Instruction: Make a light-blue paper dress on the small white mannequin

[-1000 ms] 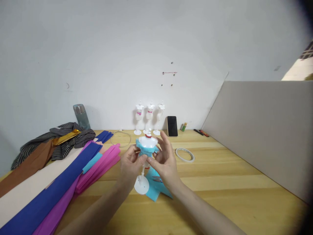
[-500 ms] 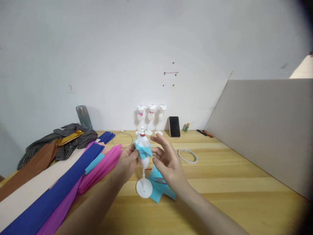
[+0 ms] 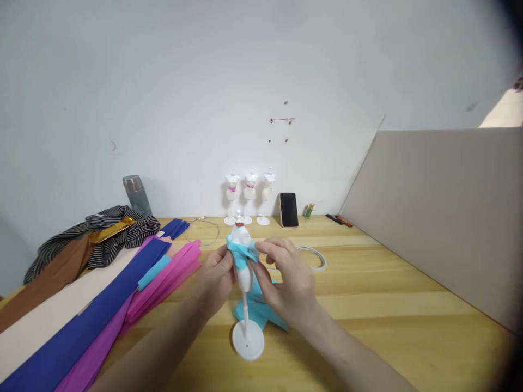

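Observation:
A small white dress form on a round base tilts a little in front of me, with a red band at its neck. Light-blue crepe paper wraps its chest. My left hand grips the form and paper from the left side. On the right, my right hand pinches the loose edge of the paper between thumb and fingers. Behind the form lies a larger blue paper sheet, with scissors on it mostly hidden by my right hand.
Crepe paper strips in several colours cover the left side, beside a striped cloth and a flask. Three more dress forms stand by the wall, near a phone. A tape roll lies to the right.
My right hand has closed from spread fingers onto the paper's edge. The dress form's base has swung nearer to me and slightly right.

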`<state>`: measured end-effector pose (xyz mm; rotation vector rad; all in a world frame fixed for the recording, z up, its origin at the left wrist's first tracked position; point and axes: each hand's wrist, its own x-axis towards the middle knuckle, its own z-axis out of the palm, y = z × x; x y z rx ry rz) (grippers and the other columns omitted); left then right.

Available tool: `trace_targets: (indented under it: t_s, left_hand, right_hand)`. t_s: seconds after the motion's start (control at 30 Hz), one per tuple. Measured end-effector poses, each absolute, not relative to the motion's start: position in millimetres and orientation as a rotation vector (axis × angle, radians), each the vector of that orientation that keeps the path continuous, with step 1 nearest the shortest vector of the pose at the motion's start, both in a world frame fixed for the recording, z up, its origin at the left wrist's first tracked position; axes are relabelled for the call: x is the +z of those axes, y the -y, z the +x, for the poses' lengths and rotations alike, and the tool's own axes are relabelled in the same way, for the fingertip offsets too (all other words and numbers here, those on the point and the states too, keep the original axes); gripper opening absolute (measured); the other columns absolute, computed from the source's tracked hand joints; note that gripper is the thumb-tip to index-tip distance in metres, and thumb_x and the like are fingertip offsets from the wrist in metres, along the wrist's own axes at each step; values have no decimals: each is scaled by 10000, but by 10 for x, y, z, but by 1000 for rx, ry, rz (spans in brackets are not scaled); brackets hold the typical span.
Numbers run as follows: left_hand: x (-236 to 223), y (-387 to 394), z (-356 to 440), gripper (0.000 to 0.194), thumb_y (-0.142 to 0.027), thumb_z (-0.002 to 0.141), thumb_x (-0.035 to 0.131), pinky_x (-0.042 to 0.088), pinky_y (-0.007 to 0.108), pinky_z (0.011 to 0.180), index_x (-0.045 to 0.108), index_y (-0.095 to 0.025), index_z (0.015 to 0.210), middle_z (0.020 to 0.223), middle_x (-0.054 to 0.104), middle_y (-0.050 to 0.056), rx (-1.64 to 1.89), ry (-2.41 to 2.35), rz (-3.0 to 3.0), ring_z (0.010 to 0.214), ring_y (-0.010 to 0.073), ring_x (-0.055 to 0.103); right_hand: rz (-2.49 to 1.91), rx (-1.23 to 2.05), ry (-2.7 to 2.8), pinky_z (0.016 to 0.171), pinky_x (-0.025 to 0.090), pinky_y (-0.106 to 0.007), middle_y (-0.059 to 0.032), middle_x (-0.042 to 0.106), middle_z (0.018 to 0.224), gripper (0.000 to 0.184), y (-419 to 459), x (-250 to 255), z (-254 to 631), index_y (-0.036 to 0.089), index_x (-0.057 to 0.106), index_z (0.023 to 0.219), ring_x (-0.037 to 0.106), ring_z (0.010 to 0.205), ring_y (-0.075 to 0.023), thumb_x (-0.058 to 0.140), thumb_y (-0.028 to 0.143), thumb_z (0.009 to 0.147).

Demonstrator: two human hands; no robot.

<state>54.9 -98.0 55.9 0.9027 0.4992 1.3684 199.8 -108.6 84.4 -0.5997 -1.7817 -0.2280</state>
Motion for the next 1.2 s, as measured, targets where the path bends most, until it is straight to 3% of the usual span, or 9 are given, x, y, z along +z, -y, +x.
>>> trace_targets:
  t_s: [0.2,0.37,0.63,1.0,1.2]
  left_hand:
    - [569,1030,568,252,-423,780,706,493,361,887,715,-219,928,1012,720,70,1297,-491,925,1011,250,634]
    - [598,1031,568,303,-381,721,774,506,288,788,720,-198,956,947,724,56,1328,-494,884,861,177,648]
    - [574,1019,573,304,-393,717,769,467,326,884,699,-176,917,935,717,77,1336,-538,965,946,209,650]
    - [489,962,518,279,-387,755,741,470,307,843,702,-180,938,927,719,76,1314,-508,1014,918,200,653]
    - [573,981,497,285,-375,710,785,486,279,775,719,-166,892,848,715,59,1329,-555,928,796,162,639]
  right_hand:
    - [-569,-142,1746,583,500,-295,-36,617,776,297,1102,900,2030,240,566,1009,596,704,-173,509,14,825]
    - [-585,-87,1775,597,512,-335,-60,625,841,289,1152,951,2029,226,571,1041,603,750,-201,528,86,791]
    - [-592,-10,1733,539,458,-283,-32,594,734,121,1155,964,2036,205,599,819,554,646,-150,543,98,831]
    - [-680,293,1656,486,386,-249,5,570,619,170,1177,1031,2075,190,578,669,487,549,-114,553,162,835]
    - [-571,245,1768,518,418,-282,-27,622,756,89,1159,1027,2115,193,599,881,514,596,-140,537,244,840]
